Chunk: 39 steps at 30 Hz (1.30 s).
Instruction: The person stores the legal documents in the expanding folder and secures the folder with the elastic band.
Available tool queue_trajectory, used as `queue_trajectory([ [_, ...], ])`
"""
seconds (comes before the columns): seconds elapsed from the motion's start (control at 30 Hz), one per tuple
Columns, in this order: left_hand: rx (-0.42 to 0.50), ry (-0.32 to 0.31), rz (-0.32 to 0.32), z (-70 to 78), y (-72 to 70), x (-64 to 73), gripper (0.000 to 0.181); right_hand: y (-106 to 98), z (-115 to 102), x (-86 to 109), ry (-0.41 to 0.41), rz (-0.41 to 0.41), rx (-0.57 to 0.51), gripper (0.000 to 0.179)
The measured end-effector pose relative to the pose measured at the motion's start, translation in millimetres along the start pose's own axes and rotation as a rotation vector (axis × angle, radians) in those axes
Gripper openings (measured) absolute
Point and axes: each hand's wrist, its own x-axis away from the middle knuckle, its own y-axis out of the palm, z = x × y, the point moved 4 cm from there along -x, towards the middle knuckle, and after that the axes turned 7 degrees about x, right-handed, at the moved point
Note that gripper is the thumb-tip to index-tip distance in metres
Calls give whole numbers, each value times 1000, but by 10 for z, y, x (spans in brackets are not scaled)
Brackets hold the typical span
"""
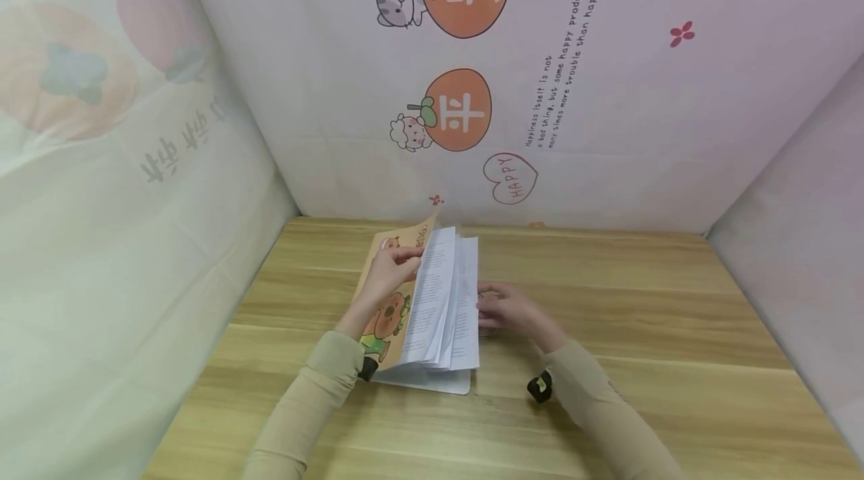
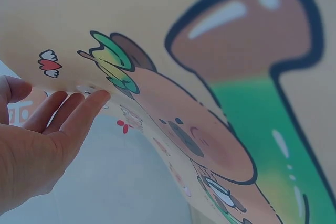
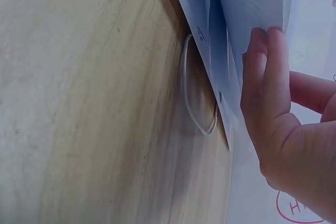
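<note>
An orange cartoon-printed folder [image 1: 388,319] lies partly opened on the table, its front cover raised at a slant. White printed sheets [image 1: 437,292] stand fanned inside it. My left hand [image 1: 385,274] holds the cover by its free edge; in the left wrist view, the left hand's fingers [image 2: 86,111] meet that edge. At the sheets' right side is my right hand [image 1: 513,307]. In the right wrist view, two extended fingers [image 3: 275,72] touch the paper edges. A thin white elastic loop [image 3: 185,77] sticks out from the folder's back cover [image 3: 212,77].
The wood-grain table [image 1: 641,360] stretches out to the right of the folder. A white cloth [image 1: 607,127] with fruit and cartoon prints hangs along the back and both sides. A small black device [image 1: 540,388] sits at the right wrist.
</note>
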Motion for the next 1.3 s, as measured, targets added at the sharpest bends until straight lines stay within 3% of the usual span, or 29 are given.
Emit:
queue_trajectory([
  [0.5,-19,9,15,-26,0,-31,40,133,-4,-100,8,21,7,50],
  [1.3,-17,1,31,-9,9,3,38,324,47,-239,39,62,-89,54],
])
